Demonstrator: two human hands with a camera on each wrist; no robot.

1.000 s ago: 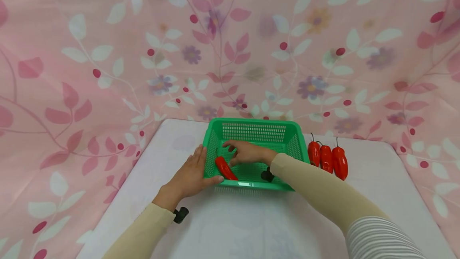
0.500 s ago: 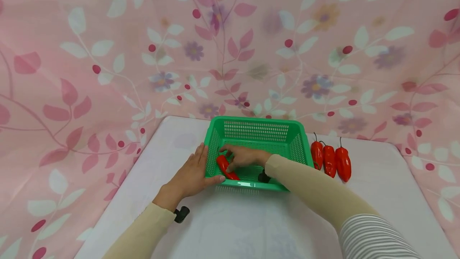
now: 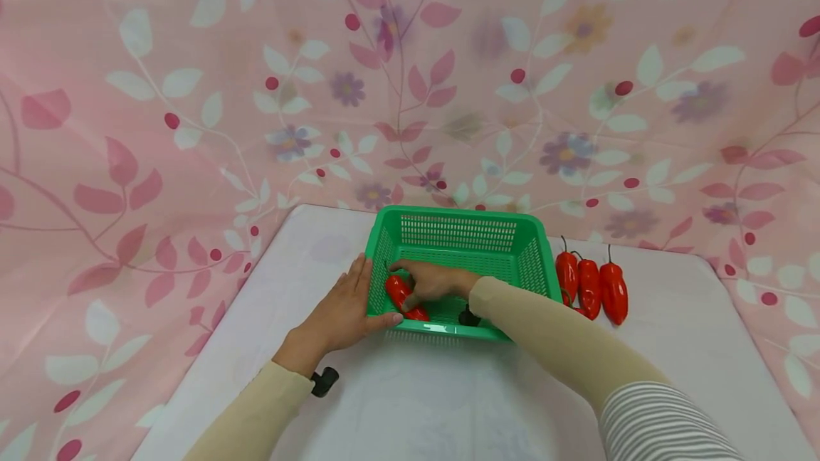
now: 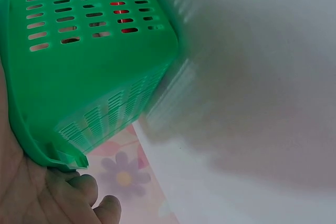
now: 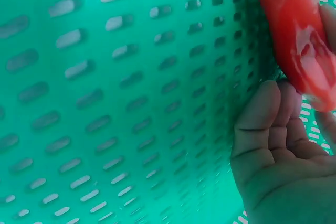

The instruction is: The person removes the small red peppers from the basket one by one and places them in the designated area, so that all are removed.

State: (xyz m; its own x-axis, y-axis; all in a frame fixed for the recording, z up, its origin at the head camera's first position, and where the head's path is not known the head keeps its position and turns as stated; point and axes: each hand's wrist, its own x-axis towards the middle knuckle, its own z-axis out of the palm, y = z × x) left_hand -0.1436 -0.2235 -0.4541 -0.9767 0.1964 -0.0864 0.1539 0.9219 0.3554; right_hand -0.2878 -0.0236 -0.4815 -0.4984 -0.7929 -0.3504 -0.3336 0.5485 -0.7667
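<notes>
A green plastic basket (image 3: 464, 213) stands on the table. Inside its left end, my right hand (image 3: 438, 281) grips a red pepper (image 3: 395, 289), thumb on the near side and fingers beyond it. The right wrist view shows this pepper (image 5: 294, 30) close up, between thumb and fingers beside the slotted basket wall. My left hand (image 3: 336, 315) rests on the basket's left rim with extended fingers, its thumb on the front rim at the corner. In the left wrist view, the palm (image 4: 26, 195) lies against the rim, and red shows through the slots.
Several red peppers (image 3: 589, 289) lie in a row just right of the basket, stems toward the back; one is partly hidden by my right sleeve (image 3: 564, 347). A white cloth (image 3: 423, 404) covers the table. Floral fabric (image 3: 410, 77) hangs behind it.
Within the basket, my right hand has moved slightly left and its fingers have closed round the pepper. My left hand stays at the rim. The head view has shifted slightly.
</notes>
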